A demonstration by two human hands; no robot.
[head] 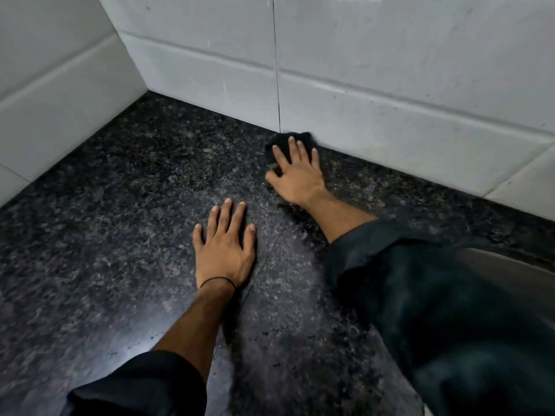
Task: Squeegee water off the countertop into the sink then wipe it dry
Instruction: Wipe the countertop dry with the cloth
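Countertop (120,205) of dark speckled stone meets pale tiled walls (390,70), seemingly damp.

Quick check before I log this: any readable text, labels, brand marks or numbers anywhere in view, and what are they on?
None: no word, label, brand or number can be read.
The tiled wall shows only grout lines and scuffs.
The speckled countertop is unmarked.
The dark cloth under the right hand shows no tag.
The left hand lies flat on the counter; its thin black wrist band bears no print.
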